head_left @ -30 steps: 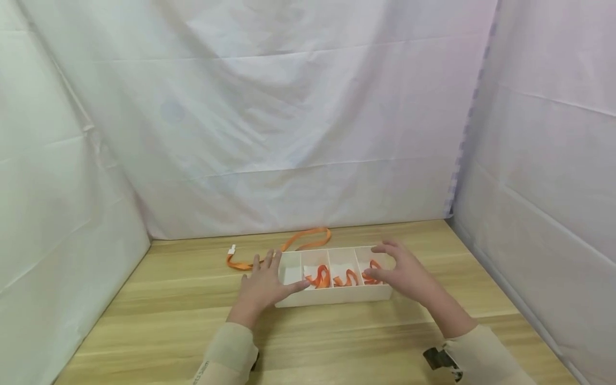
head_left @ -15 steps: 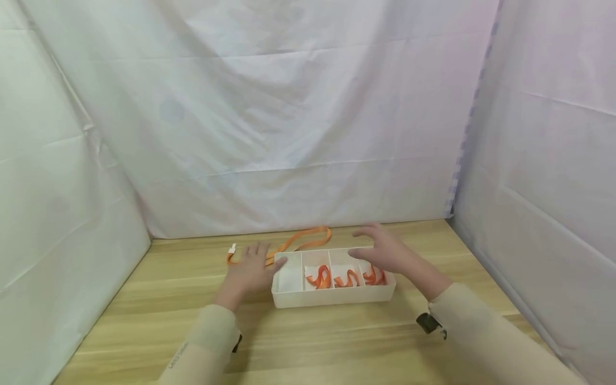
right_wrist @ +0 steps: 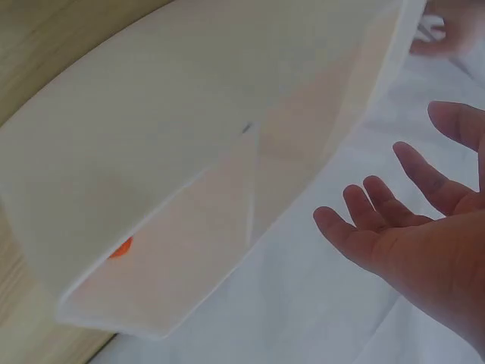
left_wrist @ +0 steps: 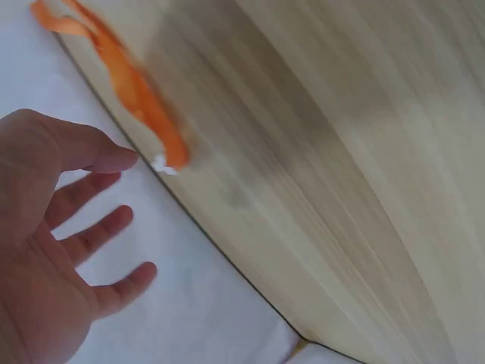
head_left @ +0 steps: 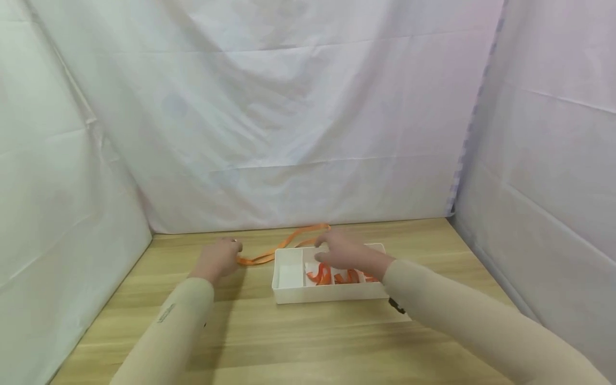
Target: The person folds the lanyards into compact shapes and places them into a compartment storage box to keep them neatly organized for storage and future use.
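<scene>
A long orange lanyard lies on the table behind and left of a white divided box. My left hand hovers by its left end, fingers loosely bent. In the left wrist view, the thumb is near the lanyard's white clip, with nothing visibly gripped. My right hand is held above the box, fingers spread and holding nothing. Folded orange straps lie in the box's compartments right of the leftmost, partly hidden by the right hand and wrist. That leftmost compartment shows only its white bottom.
The wood-grain table extends in front of the box. White cloth hangs behind the table and along both sides. In the right wrist view, the box wall fills much of the picture.
My left hand has moved left, away from the box, to the lanyard's clip end. My right hand has come off the box's right end and shifted left above it.
</scene>
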`<control>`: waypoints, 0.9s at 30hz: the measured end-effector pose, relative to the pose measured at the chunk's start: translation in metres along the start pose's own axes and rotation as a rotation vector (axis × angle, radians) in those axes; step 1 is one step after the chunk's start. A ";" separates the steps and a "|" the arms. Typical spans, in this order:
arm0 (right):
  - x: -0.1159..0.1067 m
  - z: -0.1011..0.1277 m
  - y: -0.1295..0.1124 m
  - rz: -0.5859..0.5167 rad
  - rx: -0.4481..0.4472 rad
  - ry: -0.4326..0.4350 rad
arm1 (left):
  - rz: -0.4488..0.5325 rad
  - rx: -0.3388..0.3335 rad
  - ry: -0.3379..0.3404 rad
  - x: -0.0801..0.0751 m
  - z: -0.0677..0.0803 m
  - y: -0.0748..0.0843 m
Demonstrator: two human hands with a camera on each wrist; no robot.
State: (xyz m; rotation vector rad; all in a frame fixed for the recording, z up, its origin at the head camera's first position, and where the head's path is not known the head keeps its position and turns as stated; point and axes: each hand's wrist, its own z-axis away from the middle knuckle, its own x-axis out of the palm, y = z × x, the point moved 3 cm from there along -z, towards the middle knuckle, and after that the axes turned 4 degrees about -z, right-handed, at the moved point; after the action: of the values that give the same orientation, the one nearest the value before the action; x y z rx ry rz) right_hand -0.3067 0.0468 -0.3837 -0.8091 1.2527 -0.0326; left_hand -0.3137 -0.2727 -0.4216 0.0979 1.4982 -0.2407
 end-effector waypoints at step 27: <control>0.047 -0.051 -0.075 0.297 -0.178 -0.059 | 0.660 0.010 -0.101 0.005 -0.019 -0.011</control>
State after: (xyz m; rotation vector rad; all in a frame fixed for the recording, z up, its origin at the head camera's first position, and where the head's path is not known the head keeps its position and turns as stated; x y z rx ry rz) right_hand -0.3042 -0.0551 -0.3846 -0.7626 1.3210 0.3448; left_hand -0.3342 -0.2800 -0.4275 0.5677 1.2889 0.2750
